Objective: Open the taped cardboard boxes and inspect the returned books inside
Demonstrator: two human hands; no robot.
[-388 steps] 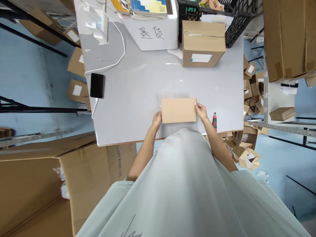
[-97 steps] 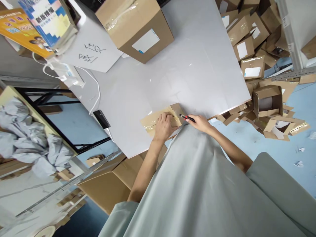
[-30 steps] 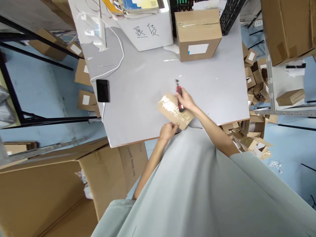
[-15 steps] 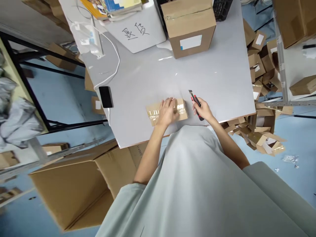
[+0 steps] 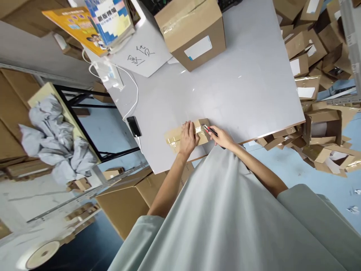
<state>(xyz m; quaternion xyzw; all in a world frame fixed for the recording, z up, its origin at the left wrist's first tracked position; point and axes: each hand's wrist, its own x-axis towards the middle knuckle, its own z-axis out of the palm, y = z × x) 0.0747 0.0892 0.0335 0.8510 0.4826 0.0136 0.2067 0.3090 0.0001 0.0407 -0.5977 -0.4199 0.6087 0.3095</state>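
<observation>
A small taped cardboard box (image 5: 202, 140) lies near the front edge of the table (image 5: 239, 86). Across its top rests my left hand (image 5: 188, 138), fingers laid over the box and pressing it down. My right hand (image 5: 222, 137) is closed around a red and black box cutter (image 5: 211, 130). The cutter's tip is over the right end of the box, at the shiny tape; whether the blade touches it I cannot make out.
A larger cardboard box (image 5: 194, 34) with a white label stands at the back beside a white bin (image 5: 149, 52). Books (image 5: 109, 22), a power strip (image 5: 109, 75) and a phone (image 5: 134, 126) are at the left. Opened cartons (image 5: 324, 124) pile up beyond the right edge.
My right hand has moved left and brought the box cutter from beside the box onto its right end. My left hand stays on the box. The camera view has turned.
</observation>
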